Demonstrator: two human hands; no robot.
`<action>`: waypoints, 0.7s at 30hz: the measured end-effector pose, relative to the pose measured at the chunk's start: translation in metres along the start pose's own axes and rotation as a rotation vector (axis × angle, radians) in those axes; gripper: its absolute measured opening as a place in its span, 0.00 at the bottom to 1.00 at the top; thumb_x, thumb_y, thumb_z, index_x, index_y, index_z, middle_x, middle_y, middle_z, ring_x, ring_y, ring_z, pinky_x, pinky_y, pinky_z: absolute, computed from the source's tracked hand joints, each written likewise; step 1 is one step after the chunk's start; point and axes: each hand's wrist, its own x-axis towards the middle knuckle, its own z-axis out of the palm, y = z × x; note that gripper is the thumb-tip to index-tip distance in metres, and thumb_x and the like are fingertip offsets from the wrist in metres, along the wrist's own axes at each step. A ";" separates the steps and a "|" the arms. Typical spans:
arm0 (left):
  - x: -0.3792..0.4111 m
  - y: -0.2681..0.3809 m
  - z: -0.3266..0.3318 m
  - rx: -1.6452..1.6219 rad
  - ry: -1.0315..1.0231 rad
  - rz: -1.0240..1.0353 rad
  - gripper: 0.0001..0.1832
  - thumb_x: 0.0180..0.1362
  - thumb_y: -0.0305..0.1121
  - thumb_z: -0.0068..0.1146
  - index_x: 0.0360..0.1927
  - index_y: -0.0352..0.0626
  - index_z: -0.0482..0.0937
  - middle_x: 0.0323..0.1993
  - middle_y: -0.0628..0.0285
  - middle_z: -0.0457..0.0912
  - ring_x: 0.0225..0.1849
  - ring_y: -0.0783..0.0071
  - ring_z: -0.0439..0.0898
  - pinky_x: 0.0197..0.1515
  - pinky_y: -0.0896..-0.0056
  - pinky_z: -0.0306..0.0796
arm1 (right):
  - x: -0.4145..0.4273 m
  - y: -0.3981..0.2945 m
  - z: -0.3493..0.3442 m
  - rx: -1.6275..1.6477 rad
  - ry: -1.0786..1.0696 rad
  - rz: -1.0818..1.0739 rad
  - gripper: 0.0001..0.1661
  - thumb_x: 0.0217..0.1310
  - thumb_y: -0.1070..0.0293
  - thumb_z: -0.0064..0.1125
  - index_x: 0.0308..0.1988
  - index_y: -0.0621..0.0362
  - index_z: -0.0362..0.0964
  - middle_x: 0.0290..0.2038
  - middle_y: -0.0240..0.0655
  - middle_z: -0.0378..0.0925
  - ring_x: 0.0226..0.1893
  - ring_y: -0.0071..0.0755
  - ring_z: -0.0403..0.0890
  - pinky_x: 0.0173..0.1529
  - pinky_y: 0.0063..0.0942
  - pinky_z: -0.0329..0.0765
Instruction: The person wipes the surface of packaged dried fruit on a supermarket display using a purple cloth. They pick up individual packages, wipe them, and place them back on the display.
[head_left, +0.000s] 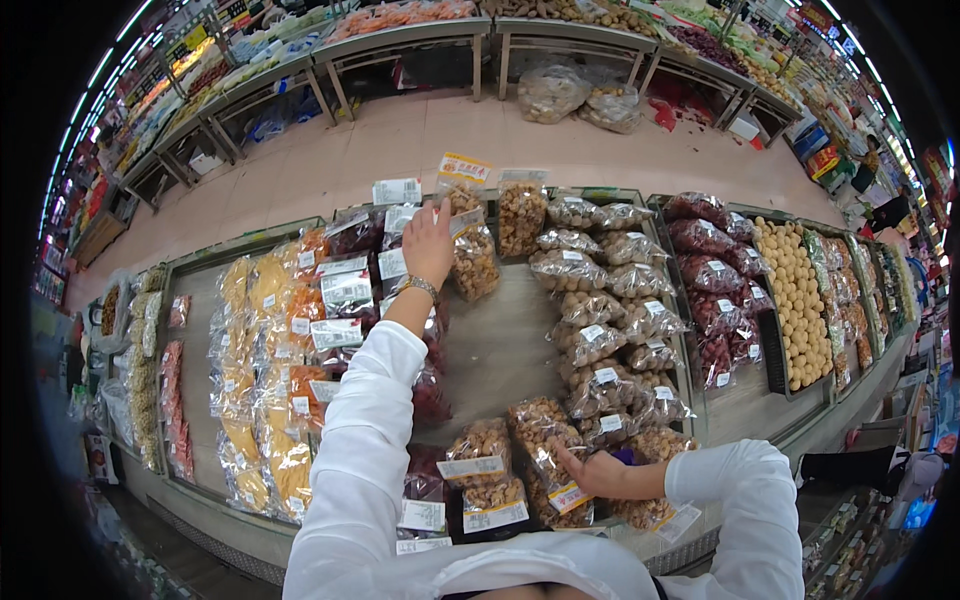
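Note:
My left hand (428, 247), with a watch or bracelet at the wrist, reaches to the far side of the display stand. Its fingers touch the edge of a clear bag (475, 262) of brown dried food with a printed header; whether they grip it cannot be told. Another such bag (522, 217) stands upright to its right. Near my body, my right hand (600, 474) rests against a similar bag (546, 431) with a yellow and white label, its index finger extended onto the bag. More bags (480, 452) of this food lie left of that hand.
Bags of dark dried fruit (352, 232), orange pieces (306, 300) and yellow sheets (271, 289) lie at left. Bagged mushroom-like goods (592, 334), red bags (709, 274) and a black crate (772, 352) of round pale items stand at right. Beyond the aisle are produce tables (409, 34).

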 end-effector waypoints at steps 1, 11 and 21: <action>0.001 0.007 -0.012 -0.156 -0.249 -0.028 0.20 0.46 0.27 0.49 0.47 0.47 0.71 0.42 0.55 0.73 0.44 0.61 0.72 0.43 0.60 0.66 | 0.001 0.000 0.011 0.023 0.007 0.029 0.34 0.51 0.70 0.46 0.58 0.71 0.51 0.60 0.64 0.45 0.15 0.32 0.76 0.14 0.30 0.69; -0.099 0.069 0.014 -0.101 -0.984 0.581 0.14 0.47 0.32 0.48 0.39 0.46 0.75 0.38 0.63 0.76 0.42 0.65 0.74 0.40 0.64 0.69 | 0.007 0.007 -0.021 0.223 0.208 -0.179 0.30 0.49 0.67 0.49 0.56 0.57 0.60 0.54 0.46 0.63 0.15 0.35 0.75 0.16 0.30 0.71; -0.127 0.061 0.030 -0.224 -1.239 0.367 0.12 0.48 0.38 0.50 0.33 0.43 0.77 0.39 0.59 0.75 0.43 0.59 0.75 0.41 0.59 0.72 | -0.037 -0.022 -0.012 0.050 0.141 -0.001 0.28 0.47 0.69 0.48 0.47 0.79 0.63 0.38 0.58 0.74 0.15 0.34 0.76 0.16 0.31 0.70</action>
